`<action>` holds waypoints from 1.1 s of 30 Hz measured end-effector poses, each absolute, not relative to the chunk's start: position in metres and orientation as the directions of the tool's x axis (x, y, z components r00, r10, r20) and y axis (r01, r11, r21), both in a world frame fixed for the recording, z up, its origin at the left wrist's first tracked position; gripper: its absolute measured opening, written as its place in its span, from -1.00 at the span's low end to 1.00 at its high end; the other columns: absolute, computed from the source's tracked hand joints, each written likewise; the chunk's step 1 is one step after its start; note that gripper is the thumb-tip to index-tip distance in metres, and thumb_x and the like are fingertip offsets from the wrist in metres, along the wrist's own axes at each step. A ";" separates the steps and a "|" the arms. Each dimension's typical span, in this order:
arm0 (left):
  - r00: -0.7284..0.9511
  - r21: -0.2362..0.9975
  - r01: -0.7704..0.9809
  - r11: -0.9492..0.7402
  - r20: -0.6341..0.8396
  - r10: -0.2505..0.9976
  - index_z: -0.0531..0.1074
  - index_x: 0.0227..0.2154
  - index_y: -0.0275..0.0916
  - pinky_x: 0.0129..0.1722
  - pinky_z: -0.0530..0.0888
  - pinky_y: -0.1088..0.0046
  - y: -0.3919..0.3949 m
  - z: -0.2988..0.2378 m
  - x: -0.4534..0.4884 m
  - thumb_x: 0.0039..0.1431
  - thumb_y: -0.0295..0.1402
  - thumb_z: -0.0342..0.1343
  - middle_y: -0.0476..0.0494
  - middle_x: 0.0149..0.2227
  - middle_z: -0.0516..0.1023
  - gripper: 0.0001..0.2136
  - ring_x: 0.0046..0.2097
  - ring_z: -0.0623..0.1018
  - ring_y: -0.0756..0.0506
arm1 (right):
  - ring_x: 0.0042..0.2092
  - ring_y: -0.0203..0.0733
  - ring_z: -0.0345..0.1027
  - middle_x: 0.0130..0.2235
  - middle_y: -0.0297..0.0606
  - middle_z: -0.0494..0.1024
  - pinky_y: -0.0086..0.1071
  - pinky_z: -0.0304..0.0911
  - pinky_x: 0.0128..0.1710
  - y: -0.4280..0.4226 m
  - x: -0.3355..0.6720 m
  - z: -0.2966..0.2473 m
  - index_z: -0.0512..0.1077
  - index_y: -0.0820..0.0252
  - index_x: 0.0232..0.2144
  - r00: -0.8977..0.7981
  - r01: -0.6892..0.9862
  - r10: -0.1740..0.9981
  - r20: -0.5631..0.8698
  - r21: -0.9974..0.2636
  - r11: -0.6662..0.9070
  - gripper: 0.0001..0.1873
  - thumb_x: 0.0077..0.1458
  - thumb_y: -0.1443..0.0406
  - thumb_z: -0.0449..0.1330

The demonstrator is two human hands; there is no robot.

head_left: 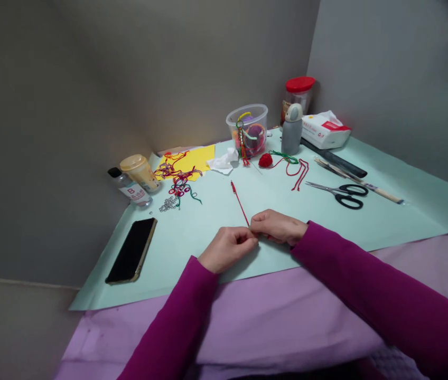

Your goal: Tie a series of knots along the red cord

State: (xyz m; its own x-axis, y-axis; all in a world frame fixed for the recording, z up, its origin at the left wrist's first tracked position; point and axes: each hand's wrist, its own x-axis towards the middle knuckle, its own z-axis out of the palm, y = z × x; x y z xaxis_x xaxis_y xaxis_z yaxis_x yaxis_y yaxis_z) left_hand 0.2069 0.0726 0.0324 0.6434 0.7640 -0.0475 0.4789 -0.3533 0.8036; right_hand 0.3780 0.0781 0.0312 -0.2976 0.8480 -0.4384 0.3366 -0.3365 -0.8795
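Note:
Over the front part of the green sheet (192,264), my left hand (231,246) and my right hand (277,226) meet at the fingertips. Both are closed in a pinch at the near end of a thin red cord (242,207). The cord runs straight away from the fingers, with a thicker knotted piece at its far end. Exactly how the fingers hold it is hidden. Black-handled scissors (335,189) lie open to the right of my right hand. Farther back are a red yarn ball (266,160), loose red strands (301,175) and a green cord (286,158).
A phone (132,250) lies left, near a clear bottle (136,195) and a yellow cup (142,171). Tangled cords and metal rings (168,203) lie beside yellow paper (204,158). Behind stand a plastic tub (230,126), a grey flask (291,138) and a tissue pack (323,134).

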 end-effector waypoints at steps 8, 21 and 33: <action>0.694 0.799 0.472 -0.373 -0.076 0.716 0.42 -0.54 -0.30 -0.51 0.18 0.56 0.069 0.035 0.209 0.10 -0.31 -0.03 0.05 -0.61 0.28 -0.77 -0.53 0.22 0.09 | -0.74 -0.50 -0.23 -0.77 -0.58 0.03 -0.48 -0.36 -0.76 0.080 0.381 0.033 0.20 0.17 -0.64 -0.357 0.323 0.812 -0.462 -0.877 -0.356 -0.82 -0.08 0.36 0.11; 0.510 0.912 0.410 0.006 -0.234 0.828 0.34 -0.38 -0.31 -0.68 0.18 0.60 0.077 0.028 0.209 0.14 -0.19 -0.08 -0.04 -0.50 0.42 -0.74 -0.65 0.26 0.11 | -0.75 -0.48 -0.24 -0.77 -0.60 0.04 -0.51 -0.34 -0.79 0.081 0.382 0.029 0.22 0.15 -0.58 -0.418 0.287 0.796 -0.438 -0.895 -0.341 -0.84 -0.03 0.31 0.13; 0.527 0.796 0.561 -0.228 -0.131 0.839 0.19 -0.57 -0.25 -0.52 0.14 0.55 0.081 0.028 0.208 0.11 -0.27 -0.13 0.06 -0.57 0.15 -0.78 -0.48 0.17 0.05 | -0.74 -0.49 -0.24 -0.75 -0.61 0.03 -0.52 -0.31 -0.79 0.079 0.381 0.027 0.20 0.15 -0.57 -0.419 0.314 0.814 -0.403 -0.905 -0.286 -0.84 -0.04 0.31 0.12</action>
